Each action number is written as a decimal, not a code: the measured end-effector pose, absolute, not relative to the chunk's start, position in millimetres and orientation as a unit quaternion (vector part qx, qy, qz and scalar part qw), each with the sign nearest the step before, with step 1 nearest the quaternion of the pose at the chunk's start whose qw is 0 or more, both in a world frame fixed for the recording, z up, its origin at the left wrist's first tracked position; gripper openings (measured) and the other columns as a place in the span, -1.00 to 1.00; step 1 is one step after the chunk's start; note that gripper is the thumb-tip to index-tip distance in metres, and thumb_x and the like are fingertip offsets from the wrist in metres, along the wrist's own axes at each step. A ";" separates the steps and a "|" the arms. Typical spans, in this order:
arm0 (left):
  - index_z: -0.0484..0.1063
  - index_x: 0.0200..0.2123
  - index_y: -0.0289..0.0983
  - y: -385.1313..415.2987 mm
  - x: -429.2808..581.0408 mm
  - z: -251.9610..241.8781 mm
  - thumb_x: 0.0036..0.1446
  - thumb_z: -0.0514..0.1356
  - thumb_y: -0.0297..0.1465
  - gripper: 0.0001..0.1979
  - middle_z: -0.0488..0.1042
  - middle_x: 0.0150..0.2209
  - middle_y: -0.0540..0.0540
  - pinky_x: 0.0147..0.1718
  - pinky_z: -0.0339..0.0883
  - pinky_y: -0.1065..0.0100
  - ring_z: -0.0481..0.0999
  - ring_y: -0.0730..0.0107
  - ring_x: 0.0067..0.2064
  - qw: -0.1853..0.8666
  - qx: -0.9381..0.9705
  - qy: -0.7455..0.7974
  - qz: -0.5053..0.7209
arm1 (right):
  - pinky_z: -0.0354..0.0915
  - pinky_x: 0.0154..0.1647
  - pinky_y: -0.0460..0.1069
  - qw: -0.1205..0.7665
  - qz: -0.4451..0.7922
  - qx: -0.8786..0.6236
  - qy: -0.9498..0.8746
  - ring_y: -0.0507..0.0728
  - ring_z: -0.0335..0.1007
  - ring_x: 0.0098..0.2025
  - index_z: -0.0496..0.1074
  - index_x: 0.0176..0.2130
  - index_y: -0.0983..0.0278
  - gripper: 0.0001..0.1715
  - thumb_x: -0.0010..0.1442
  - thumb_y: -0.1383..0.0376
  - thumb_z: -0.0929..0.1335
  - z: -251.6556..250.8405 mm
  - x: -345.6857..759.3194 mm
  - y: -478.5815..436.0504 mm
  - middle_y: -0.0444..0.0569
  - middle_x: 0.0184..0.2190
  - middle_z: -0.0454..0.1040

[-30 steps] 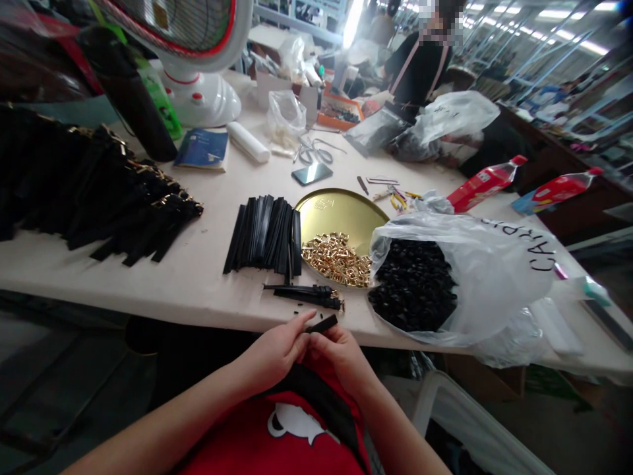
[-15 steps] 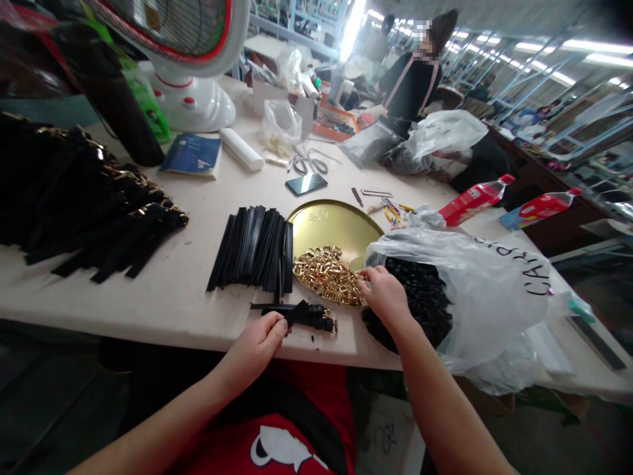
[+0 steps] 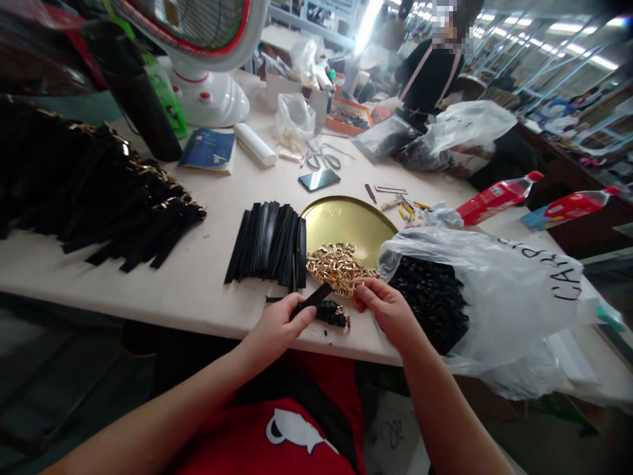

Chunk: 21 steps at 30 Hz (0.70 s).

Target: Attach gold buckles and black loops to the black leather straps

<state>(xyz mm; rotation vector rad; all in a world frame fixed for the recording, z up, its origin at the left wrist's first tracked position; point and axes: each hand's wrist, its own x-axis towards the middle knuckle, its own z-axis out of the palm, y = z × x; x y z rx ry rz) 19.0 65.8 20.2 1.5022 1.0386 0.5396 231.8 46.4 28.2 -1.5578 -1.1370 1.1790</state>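
Between the thumb and fingers of my left hand (image 3: 287,323) is a black strap (image 3: 317,297), its free end pointing up and right. My right hand (image 3: 383,305) pinches a small gold buckle (image 3: 357,285) just right of that end, not touching it. Gold buckles (image 3: 336,260) are heaped on the front of a round gold tray (image 3: 353,221). Left of the tray lies a row of black straps (image 3: 270,241). A few straps with buckles attached (image 3: 336,316) rest beside my left hand. Small black loops (image 3: 430,300) fill a plastic bag by my right hand.
A large pile of buckled straps (image 3: 113,191) covers the table's left side. Behind are a fan (image 3: 212,99), a dark bottle (image 3: 136,95), a phone (image 3: 319,179) and scissors (image 3: 321,157). Red bottles (image 3: 497,198) lie at the right. A person (image 3: 430,72) stands across the table.
My left hand has raised a strap end off the table. My right hand has come away from the heap with a buckle, nearer the strap. The view has shifted slightly.
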 end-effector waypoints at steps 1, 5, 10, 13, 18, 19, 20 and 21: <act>0.34 -0.33 -0.31 65.9 20.7 21.5 0.08 0.05 -0.18 -0.71 0.35 -0.47 0.01 -0.44 0.16 0.45 0.29 0.47 -0.42 0.589 0.635 0.439 0.238 | 0.20 -0.47 -0.07 0.437 0.512 -0.602 -0.429 -0.01 0.24 -0.54 0.44 -0.27 0.25 -0.68 -0.01 0.10 0.36 29.6 219.0 41.0 -0.15 -0.54 0.41; 0.37 -0.32 -0.34 63.0 22.8 20.0 0.02 0.12 -0.18 -0.68 0.37 -0.48 0.01 -0.46 0.17 0.47 0.30 0.48 -0.44 0.617 0.604 0.437 0.252 | 0.21 -0.46 -0.08 0.424 0.588 -0.548 -0.418 -0.02 0.25 -0.52 0.47 -0.27 0.22 -0.73 -0.03 0.19 0.40 27.1 181.1 23.5 -0.16 -0.52 0.41; 0.40 -0.38 -0.36 54.4 17.9 20.1 -0.02 0.13 -0.26 -0.75 0.37 -0.52 0.02 -0.48 0.17 0.49 0.31 0.49 -0.46 0.641 0.564 0.457 0.250 | 0.26 -0.38 -0.07 0.431 0.637 -0.509 -0.386 -0.01 0.31 -0.45 0.45 -0.17 0.17 -0.62 -0.07 0.24 0.43 19.6 169.7 9.6 -0.15 -0.43 0.45; 0.39 -0.41 -0.35 49.4 16.8 26.1 -0.05 0.15 -0.26 -0.76 0.32 -0.57 0.06 -0.57 0.08 0.52 0.24 0.56 -0.54 0.671 0.531 0.453 0.249 | 0.29 -0.31 -0.05 0.455 0.655 -0.495 -0.345 -0.02 0.34 -0.43 0.44 -0.15 0.14 -0.63 -0.04 0.21 0.41 15.5 169.7 2.7 -0.14 -0.33 0.47; 0.29 -0.46 -0.31 41.9 15.8 27.7 -0.10 0.19 -0.25 -0.76 0.10 -0.70 0.17 -0.71 -0.18 0.53 -0.01 0.67 -0.69 0.761 0.441 0.426 0.213 | 0.31 -0.33 -0.06 0.461 0.660 -0.494 -0.329 -0.02 0.34 -0.44 0.44 -0.18 0.16 -0.68 -0.01 0.22 0.40 12.6 170.2 -7.8 -0.13 -0.35 0.48; 0.28 -0.45 -0.31 40.8 15.2 26.5 -0.10 0.19 -0.25 -0.76 0.08 -0.70 0.18 -0.72 -0.23 0.52 -0.04 0.68 -0.70 0.784 0.418 0.411 0.204 | 0.32 -0.34 -0.06 0.459 0.665 -0.489 -0.329 -0.02 0.34 -0.44 0.44 -0.18 0.16 -0.68 -0.02 0.22 0.40 13.3 170.7 -9.7 -0.13 -0.35 0.48; 0.27 -0.44 -0.31 39.8 14.6 25.2 -0.10 0.19 -0.25 -0.75 0.07 -0.70 0.18 -0.73 -0.26 0.52 -0.07 0.69 -0.70 0.804 0.398 0.394 0.198 | 0.32 -0.35 -0.07 0.456 0.671 -0.483 -0.330 -0.02 0.34 -0.44 0.44 -0.17 0.16 -0.67 -0.02 0.23 0.40 14.4 171.1 -11.4 -0.13 -0.35 0.48; 0.27 -0.43 -0.32 38.9 14.0 24.3 -0.10 0.20 -0.25 -0.74 0.07 -0.69 0.18 -0.73 -0.28 0.51 -0.08 0.69 -0.70 0.820 0.384 0.378 0.193 | 0.31 -0.35 -0.07 0.452 0.678 -0.475 -0.332 -0.03 0.34 -0.44 0.43 -0.16 0.16 -0.65 -0.02 0.23 0.40 15.6 171.5 -13.0 -0.14 -0.36 0.47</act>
